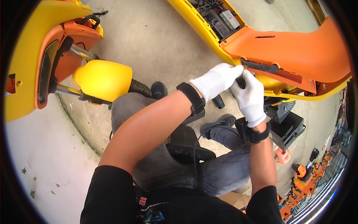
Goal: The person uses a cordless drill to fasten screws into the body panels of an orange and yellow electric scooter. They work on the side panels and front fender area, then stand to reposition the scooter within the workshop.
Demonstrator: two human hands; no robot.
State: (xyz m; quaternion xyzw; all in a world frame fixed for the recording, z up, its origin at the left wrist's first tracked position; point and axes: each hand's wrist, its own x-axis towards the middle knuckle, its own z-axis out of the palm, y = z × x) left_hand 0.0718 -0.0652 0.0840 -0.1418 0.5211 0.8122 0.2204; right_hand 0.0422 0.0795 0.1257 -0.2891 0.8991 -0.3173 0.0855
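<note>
Where my white-gloved left hand (218, 80) meets my right hand (250, 93), the fingers are drawn narrow, tip close to tip, and I cannot tell whether anything thin is pinched between them. Right at those tips lies the left end of a dark strip (263, 66); whether I touch it or am only just beside it, I cannot make out. Its long axis runs off to my right, slanting slightly toward me, along the near edge of an orange panel (287, 48), from close by that panel's near left corner. My right hand sits below the strip and is nearer to most of its length; my left is near that left end only. Past the corner, a yellow rim (203, 30) slants away to the far left, beside a grey box (228, 19). Farther out, a black case (289, 127) is to the right of my right hand, and a yellow mudguard (108, 80) is well apart to my left
</note>
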